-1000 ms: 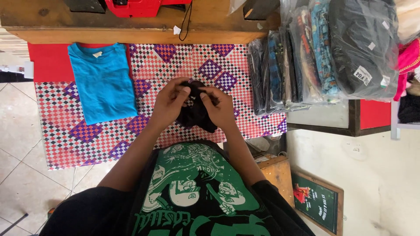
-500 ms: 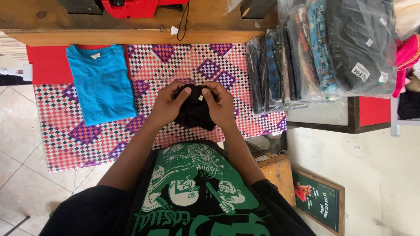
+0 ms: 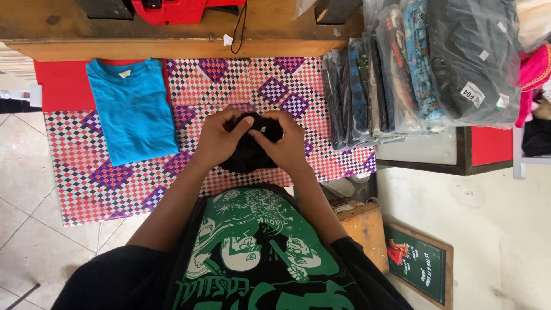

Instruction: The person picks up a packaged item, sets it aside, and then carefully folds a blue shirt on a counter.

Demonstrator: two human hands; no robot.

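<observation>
Black garment, bunched small, sits gripped between both hands: left hand and right hand curl around it, thumbs pinching its top. Folded blue shirt lies left of them on the checkered cloth. Looks like mid-fold; next wants flattening.

My left hand and right hand cover most of the black garment, so I can't tell its kind. Red object is cut off at the top edge; bagged clothes run off the top too.
</observation>
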